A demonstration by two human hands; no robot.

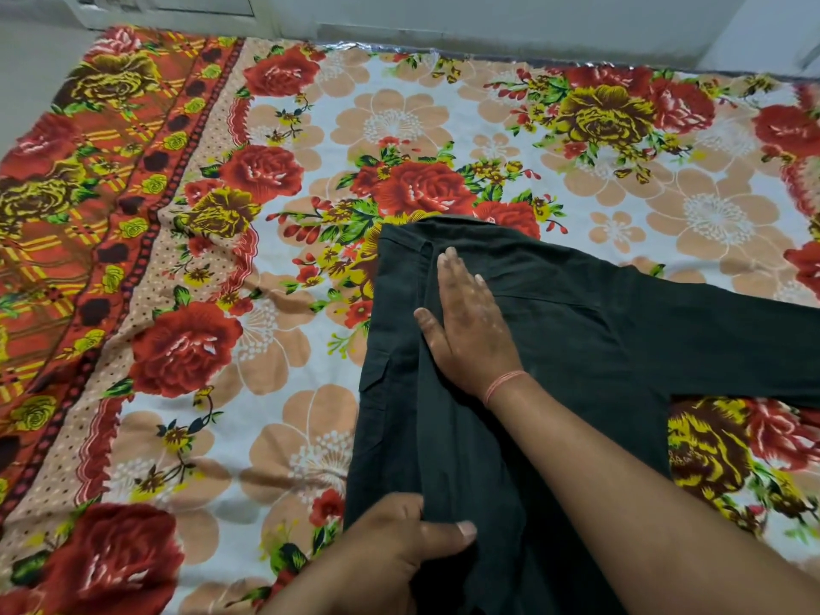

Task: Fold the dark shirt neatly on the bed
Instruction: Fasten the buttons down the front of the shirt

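The dark shirt (577, 348) lies flat on the bed, collar end away from me, its left side folded inward with a straight edge. One sleeve stretches out to the right edge of the view. My right hand (466, 330) rests flat on the upper middle of the shirt, fingers together, pressing the cloth; a pink thread band circles its wrist. At the bottom of the view my left hand (399, 543) pinches the shirt's lower folded edge between thumb and fingers.
A floral bedsheet (266, 259) with red roses covers the bed, slightly wrinkled at the left. A grey wall (488, 28) runs along the far edge of the bed.
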